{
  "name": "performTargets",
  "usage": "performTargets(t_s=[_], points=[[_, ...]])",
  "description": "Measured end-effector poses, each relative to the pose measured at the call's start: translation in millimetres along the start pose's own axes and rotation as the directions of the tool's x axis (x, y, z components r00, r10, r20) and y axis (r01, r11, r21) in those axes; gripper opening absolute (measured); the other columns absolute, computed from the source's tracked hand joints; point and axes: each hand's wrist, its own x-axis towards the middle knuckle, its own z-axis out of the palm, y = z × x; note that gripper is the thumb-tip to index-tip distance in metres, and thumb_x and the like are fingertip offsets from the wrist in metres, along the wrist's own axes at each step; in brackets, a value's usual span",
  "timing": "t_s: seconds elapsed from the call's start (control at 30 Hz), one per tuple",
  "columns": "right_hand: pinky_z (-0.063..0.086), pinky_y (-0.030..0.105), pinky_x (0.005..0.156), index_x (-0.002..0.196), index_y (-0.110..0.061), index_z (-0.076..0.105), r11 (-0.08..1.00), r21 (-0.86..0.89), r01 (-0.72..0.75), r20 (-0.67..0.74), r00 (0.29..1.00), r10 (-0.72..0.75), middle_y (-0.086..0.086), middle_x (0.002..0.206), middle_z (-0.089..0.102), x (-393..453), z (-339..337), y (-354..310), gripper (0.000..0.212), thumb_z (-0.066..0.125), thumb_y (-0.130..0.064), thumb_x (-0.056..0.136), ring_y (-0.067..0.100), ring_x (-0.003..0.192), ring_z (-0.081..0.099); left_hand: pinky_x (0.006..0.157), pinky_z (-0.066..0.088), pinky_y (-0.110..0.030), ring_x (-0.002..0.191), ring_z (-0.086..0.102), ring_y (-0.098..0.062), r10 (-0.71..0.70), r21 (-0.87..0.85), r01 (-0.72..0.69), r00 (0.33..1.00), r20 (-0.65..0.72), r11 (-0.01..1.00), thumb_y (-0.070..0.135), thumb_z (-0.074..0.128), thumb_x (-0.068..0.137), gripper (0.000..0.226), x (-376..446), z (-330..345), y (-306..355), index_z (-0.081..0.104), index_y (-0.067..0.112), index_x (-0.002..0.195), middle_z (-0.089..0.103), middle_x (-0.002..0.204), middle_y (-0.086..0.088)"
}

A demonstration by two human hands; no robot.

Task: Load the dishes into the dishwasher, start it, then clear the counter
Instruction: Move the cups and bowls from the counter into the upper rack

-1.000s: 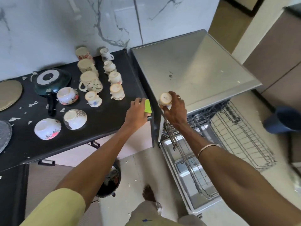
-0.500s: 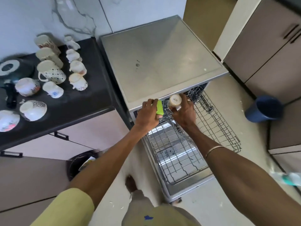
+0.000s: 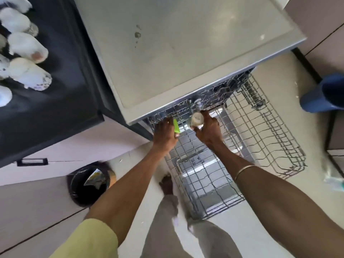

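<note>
Loading step: right hand (image 3: 208, 131) grips a small cup (image 3: 197, 119) upside down over the upper rack (image 3: 260, 127), left hand (image 3: 165, 135) pinches something green (image 3: 176, 125) just beside it, so next it probably needs seating between the tines.

Head camera, steeply down over dishwasher rack (image 3: 260, 127).

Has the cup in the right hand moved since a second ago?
Yes. The cup in the right hand went from the dishwasher top down past its front edge, over the rack.
</note>
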Motion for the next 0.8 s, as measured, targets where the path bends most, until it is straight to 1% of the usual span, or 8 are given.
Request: performTargets(t_s=[0.07, 0.2, 0.33, 0.47, 0.57, 0.67, 0.77, 0.8], points=[[0.059, 0.042, 0.08, 0.126, -0.019, 0.049, 0.999, 0.032, 0.004, -0.035, 0.999, -0.002, 0.004, 0.103, 0.072, 15.3, 19.3, 5.8, 0.063, 0.081, -0.031, 0.074, 0.025, 0.094, 0.069, 0.093, 0.046, -0.043, 0.112, 0.058, -0.033, 0.011, 0.008, -0.011, 1.0, 0.004, 1.0, 0.025, 0.074, 0.083, 0.067, 18.0, 15.9, -9.9, 0.042, 0.005, 0.139, 0.055, 0.129, -0.018], [0.059, 0.031, 0.073, 0.117, -0.019, 0.055, 0.997, 0.07, -0.026, -0.092, 0.995, 0.032, -0.002, 0.097, 0.072, 44.3, 50.2, 7.0, 0.056, 0.078, -0.047, 0.074, 0.016, 0.083, 0.069, 0.086, 0.049, -0.041, 0.106, 0.062, -0.035, 0.018, 0.021, -0.018, 1.0, 0.007, 1.0, 0.023, 0.076, 0.081, 0.06, 46.5, 39.3, -20.6, 0.049, 0.003, 0.131, 0.061, 0.12, -0.017], [0.06, 0.039, 0.075, 0.114, -0.017, 0.055, 0.998, 0.041, -0.05, -0.113, 0.992, 0.054, 0.004, 0.103, 0.068, 64.9, 74.2, 5.4, 0.063, 0.068, -0.063, 0.072, 0.021, 0.088, 0.068, 0.083, 0.053, -0.041, 0.101, 0.063, -0.035, -0.029, 0.027, 0.029, 0.999, 0.018, 0.999, 0.014, 0.078, 0.076, 0.063, 65.5, 61.7, -26.5, 0.051, -0.002, 0.131, 0.062, 0.116, -0.02], [0.055, 0.048, 0.088, 0.132, -0.014, 0.045, 0.991, 0.032, -0.128, -0.081, 0.988, 0.13, 0.013, 0.123, 0.059, 77.0, 83.3, -4.8, 0.072, 0.064, -0.061, 0.081, 0.032, 0.106, 0.063, 0.053, 0.054, -0.029, 0.064, 0.067, -0.027, 0.007, 0.076, -0.002, 0.998, -0.066, 0.997, 0.017, 0.096, 0.038, 0.067, 77.0, 76.2, -35.4, 0.069, 0.001, 0.097, 0.067, 0.079, -0.013], [0.049, 0.046, 0.094, 0.144, -0.011, 0.035, 0.991, -0.036, -0.128, -0.051, 0.991, 0.126, 0.017, 0.136, 0.047, 85.7, 87.9, -5.2, 0.073, 0.069, -0.043, 0.087, 0.038, 0.113, 0.058, 0.039, 0.049, -0.025, 0.049, 0.062, -0.028, 0.055, 0.05, -0.048, 0.986, -0.158, 0.998, 0.01, 0.096, 0.026, 0.062, 79.8, 79.0, -39.5, 0.067, 0.0, 0.08, 0.062, 0.064, -0.013], [0.045, 0.044, 0.097, 0.149, -0.012, 0.029, 0.98, -0.179, -0.085, 0.005, 0.996, 0.088, 0.017, 0.146, 0.037, 86.2, 92.5, -3.4, 0.076, 0.068, -0.037, 0.089, 0.04, 0.117, 0.054, 0.043, 0.053, -0.03, 0.051, 0.063, -0.032, 0.007, 0.025, -0.004, 0.991, -0.13, 1.0, 0.003, 0.094, 0.031, 0.056, 79.5, 79.0, -37.0, 0.067, -0.002, 0.08, 0.063, 0.065, -0.016], [0.044, 0.047, 0.096, 0.152, -0.01, 0.025, 0.985, -0.167, -0.054, 0.027, 0.998, 0.059, 0.02, 0.151, 0.03, 85.5, 99.1, 1.8, 0.078, 0.069, -0.027, 0.089, 0.045, 0.117, 0.052, 0.064, 0.055, -0.035, 0.073, 0.067, -0.038, -0.019, -0.076, 0.017, 0.999, -0.031, 0.997, 0.003, 0.085, 0.058, 0.035, 81.1, 81.6, -39.8, 0.068, -0.005, 0.088, 0.066, 0.082, -0.022], [0.045, 0.047, 0.095, 0.151, -0.011, 0.025, 0.985, -0.171, -0.036, 0.033, 0.999, 0.042, 0.02, 0.152, 0.028, 84.4, 100.1, 3.6, 0.079, 0.07, -0.023, 0.088, 0.045, 0.118, 0.052, 0.064, 0.054, -0.034, 0.073, 0.068, -0.038, -0.008, -0.094, 0.005, 0.999, -0.032, 0.996, 0.003, 0.086, 0.058, 0.035, 80.9, 80.6, -40.4, 0.068, -0.005, 0.086, 0.066, 0.082, -0.022]])
